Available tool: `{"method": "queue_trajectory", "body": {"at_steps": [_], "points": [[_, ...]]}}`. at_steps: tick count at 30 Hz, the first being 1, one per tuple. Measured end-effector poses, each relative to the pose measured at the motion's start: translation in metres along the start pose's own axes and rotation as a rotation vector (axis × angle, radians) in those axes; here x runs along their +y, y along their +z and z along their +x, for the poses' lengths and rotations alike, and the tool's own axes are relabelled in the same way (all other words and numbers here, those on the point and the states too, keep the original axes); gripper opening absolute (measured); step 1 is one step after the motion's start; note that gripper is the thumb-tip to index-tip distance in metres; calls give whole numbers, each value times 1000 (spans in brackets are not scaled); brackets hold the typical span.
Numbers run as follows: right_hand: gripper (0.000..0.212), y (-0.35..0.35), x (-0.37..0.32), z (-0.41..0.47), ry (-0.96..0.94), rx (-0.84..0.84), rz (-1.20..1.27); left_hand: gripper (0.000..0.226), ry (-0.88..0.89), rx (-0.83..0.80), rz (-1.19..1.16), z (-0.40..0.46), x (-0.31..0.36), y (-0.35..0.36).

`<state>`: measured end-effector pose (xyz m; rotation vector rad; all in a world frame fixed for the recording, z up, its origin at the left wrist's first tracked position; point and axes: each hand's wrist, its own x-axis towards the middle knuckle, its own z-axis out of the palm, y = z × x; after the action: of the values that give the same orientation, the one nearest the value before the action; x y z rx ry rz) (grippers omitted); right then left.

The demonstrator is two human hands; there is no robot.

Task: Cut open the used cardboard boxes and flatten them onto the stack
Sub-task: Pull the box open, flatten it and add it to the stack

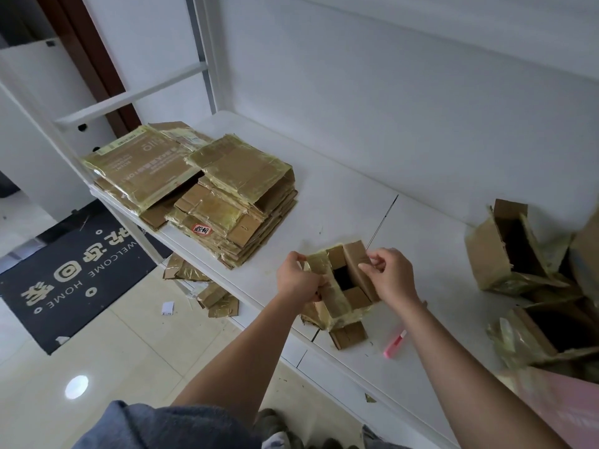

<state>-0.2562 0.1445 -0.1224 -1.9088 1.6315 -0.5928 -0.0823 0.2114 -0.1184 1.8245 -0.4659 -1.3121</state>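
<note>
A small brown cardboard box (pixel 340 286), wrapped in yellowish tape, stands on the white desk (pixel 340 196) with its top flaps up and a dark opening showing. My left hand (pixel 299 280) grips its left taped flap. My right hand (pixel 390 277) pinches the right flap. A stack of flattened boxes (pixel 207 192) lies at the desk's far left. A pink box cutter (pixel 394 344) rests on the desk just right of the box, untouched.
Several uncut open boxes (pixel 518 251) crowd the desk's right end. Cardboard scraps (pixel 207 290) lie on the tiled floor below the desk edge, beside a dark welcome mat (pixel 74 277). A white wall backs the desk.
</note>
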Motion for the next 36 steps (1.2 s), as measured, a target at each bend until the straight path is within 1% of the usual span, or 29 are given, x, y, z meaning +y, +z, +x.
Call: {"method": "queue_trajectory", "body": {"at_steps": [1,3,5,7,8,12,14,17,19,21,24,27,29,32,34,36], "points": [[28,0,0,-7,-38,-33,-49,52,0,3,-1,0,0,0],[42,0,4,-25,-87,-153,-105,60,15,27,8,1,1,0],[54,0,7,-41,-43,-255,4,56,64,53,50,2,0,3],[56,1,9,-47,23,-277,133,45,118,76,128,0,-1,8],[56,1,9,-47,43,-273,159,40,140,91,178,-1,-1,11],[55,0,7,-45,74,-256,185,31,217,168,474,-4,1,24],[54,1,7,-46,78,-256,181,39,204,165,500,-7,4,31],[52,-1,6,-47,67,-250,176,63,183,143,553,-12,7,40],[52,-1,6,-47,66,-260,188,64,179,140,579,-13,6,43],[52,-2,7,-47,65,-268,192,63,151,126,547,-12,9,40],[51,-2,8,-47,62,-288,199,57,82,34,440,-13,16,27],[52,-3,9,-48,63,-306,210,39,39,-76,262,-17,15,7],[53,-4,9,-50,62,-318,213,31,28,-111,119,-19,10,-9],[55,-7,6,-52,50,-332,181,35,-28,-184,-138,-24,3,-21],[53,-8,3,-54,41,-272,157,35,-10,-190,-219,-27,2,-19],[54,-7,-5,-54,70,-128,155,36,32,-182,-306,-30,6,-13]]}}
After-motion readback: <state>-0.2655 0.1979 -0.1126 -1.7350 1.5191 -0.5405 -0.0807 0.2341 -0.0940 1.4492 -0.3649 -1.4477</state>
